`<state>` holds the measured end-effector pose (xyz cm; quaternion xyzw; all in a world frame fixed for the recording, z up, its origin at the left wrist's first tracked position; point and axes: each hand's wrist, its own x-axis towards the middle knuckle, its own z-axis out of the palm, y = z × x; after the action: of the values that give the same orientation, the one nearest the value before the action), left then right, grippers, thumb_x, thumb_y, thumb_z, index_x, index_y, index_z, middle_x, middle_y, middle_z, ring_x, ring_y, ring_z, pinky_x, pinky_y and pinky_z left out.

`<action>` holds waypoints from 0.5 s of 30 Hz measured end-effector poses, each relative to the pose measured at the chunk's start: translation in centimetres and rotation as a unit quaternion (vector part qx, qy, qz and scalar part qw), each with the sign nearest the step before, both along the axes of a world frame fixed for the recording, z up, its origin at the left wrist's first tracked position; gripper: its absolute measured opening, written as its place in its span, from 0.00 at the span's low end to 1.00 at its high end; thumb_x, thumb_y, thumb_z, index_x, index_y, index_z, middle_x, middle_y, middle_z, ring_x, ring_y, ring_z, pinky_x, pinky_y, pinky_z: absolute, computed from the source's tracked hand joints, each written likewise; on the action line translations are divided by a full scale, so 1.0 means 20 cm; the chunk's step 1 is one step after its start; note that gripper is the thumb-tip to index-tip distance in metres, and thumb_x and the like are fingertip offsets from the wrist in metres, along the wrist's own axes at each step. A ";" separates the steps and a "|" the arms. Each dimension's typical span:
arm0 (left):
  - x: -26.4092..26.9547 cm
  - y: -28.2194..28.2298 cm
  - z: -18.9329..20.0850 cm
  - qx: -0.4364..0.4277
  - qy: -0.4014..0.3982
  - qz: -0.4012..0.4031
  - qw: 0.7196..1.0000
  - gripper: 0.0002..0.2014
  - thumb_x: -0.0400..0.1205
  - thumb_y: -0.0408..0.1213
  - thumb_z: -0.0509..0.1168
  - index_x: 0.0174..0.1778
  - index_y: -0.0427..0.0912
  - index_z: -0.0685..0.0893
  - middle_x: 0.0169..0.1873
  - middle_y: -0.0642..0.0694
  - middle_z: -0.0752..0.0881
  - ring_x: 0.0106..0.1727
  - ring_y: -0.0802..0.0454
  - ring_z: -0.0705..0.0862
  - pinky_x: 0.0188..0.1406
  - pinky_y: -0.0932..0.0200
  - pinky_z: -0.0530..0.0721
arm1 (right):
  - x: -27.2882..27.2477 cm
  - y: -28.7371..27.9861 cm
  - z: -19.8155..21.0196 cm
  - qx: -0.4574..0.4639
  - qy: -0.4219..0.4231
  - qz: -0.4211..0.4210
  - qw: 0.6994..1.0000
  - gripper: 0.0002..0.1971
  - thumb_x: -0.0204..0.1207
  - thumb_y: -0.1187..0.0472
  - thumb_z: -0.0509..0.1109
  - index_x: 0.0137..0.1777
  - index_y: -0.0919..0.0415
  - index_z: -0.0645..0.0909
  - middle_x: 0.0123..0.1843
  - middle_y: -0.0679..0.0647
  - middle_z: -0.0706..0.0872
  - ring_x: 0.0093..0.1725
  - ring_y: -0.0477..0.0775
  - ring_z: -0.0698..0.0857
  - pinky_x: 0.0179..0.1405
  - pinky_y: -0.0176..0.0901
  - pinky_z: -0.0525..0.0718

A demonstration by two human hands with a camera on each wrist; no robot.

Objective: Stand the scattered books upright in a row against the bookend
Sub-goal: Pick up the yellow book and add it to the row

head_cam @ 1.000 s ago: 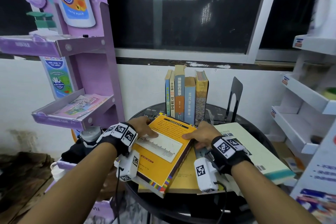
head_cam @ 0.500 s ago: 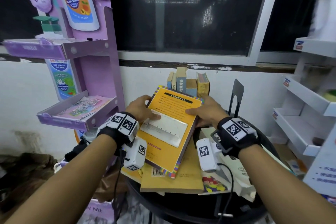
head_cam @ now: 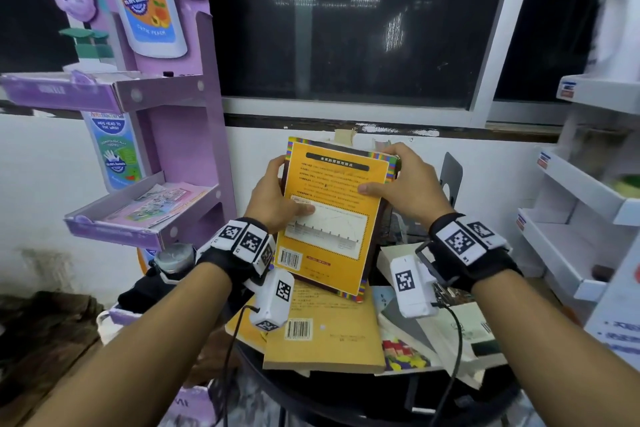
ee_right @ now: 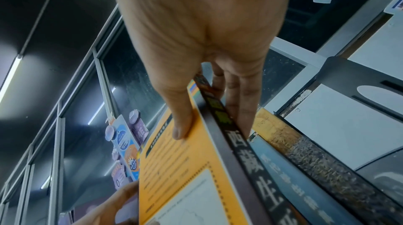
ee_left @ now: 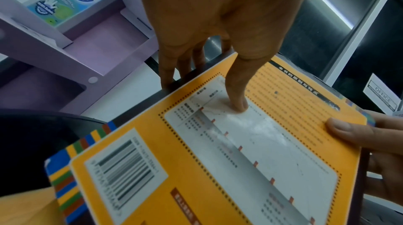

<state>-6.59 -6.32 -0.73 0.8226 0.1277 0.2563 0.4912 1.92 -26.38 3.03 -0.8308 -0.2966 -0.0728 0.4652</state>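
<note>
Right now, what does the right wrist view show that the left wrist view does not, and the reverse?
Only the right wrist view shows the orange paperback book's dark spine, the upright books behind it and the grey metal bookend. Only the left wrist view shows the book's barcode and the purple cardboard display shelf. Both show the orange back cover, pinched by the left hand and right hand.

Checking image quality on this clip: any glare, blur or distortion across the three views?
Head view: shelves at the edges bow and smear, while the orange book is sharp. Left wrist view: glare on the book's white panel beside the left hand thumb. Right wrist view: window frames tilt and curve, and the right hand looms oversized.
</note>
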 end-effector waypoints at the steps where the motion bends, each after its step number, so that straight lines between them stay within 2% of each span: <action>1: 0.00 0.00 0.00 -0.013 0.001 -0.012 1.000 0.43 0.72 0.27 0.76 0.78 0.52 0.60 0.50 0.55 0.79 0.54 0.55 0.77 0.55 0.52 0.79 | 0.00 0.00 0.00 -0.002 -0.005 0.009 1.000 0.24 0.68 0.58 0.82 0.58 0.50 0.72 0.51 0.47 0.87 0.43 0.38 0.86 0.32 0.24 0.77; 5: -0.02 0.06 0.03 -0.102 -0.009 -0.050 0.993 0.31 0.79 0.36 0.70 0.74 0.50 0.63 0.46 0.57 0.81 0.46 0.60 0.82 0.43 0.64 0.79 | -0.03 0.03 0.01 -0.005 -0.016 0.055 0.998 0.24 0.69 0.59 0.81 0.60 0.51 0.71 0.48 0.44 0.85 0.42 0.35 0.85 0.33 0.23 0.81; 6: -0.02 0.07 0.04 -0.119 -0.019 -0.053 0.991 0.29 0.80 0.39 0.69 0.74 0.48 0.65 0.48 0.56 0.82 0.47 0.60 0.82 0.44 0.62 0.80 | -0.04 0.05 0.01 -0.005 -0.015 0.066 0.998 0.24 0.70 0.59 0.81 0.60 0.52 0.72 0.49 0.45 0.86 0.43 0.37 0.86 0.36 0.25 0.83; 9: -0.02 0.10 0.06 -0.154 -0.045 -0.056 0.986 0.25 0.81 0.47 0.66 0.72 0.44 0.70 0.56 0.49 0.85 0.55 0.55 0.84 0.62 0.50 0.79 | -0.06 0.07 0.04 -0.014 -0.010 0.092 0.996 0.20 0.71 0.58 0.80 0.59 0.52 0.75 0.52 0.47 0.87 0.49 0.45 0.89 0.47 0.41 0.89; 11: -0.01 0.10 0.07 -0.171 -0.066 -0.060 0.981 0.24 0.81 0.51 0.64 0.69 0.43 0.73 0.56 0.47 0.87 0.56 0.52 0.85 0.61 0.49 0.79 | -0.08 0.07 0.08 -0.035 -0.009 0.114 0.993 0.19 0.72 0.56 0.79 0.60 0.51 0.78 0.54 0.46 0.87 0.50 0.46 0.89 0.49 0.45 0.90; 15: 0.01 0.09 0.06 -0.203 -0.110 -0.066 0.971 0.24 0.81 0.50 0.65 0.67 0.38 0.73 0.52 0.44 0.89 0.52 0.46 0.89 0.54 0.48 0.85 | -0.13 0.06 0.18 -0.114 -0.023 0.154 0.981 0.22 0.73 0.51 0.78 0.67 0.49 0.79 0.59 0.47 0.87 0.51 0.44 0.89 0.52 0.42 0.89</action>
<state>-6.33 -4.62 0.38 0.6790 0.0682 0.2807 0.6749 -0.65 -25.12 6.64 -0.8208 -0.4382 0.0149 0.3663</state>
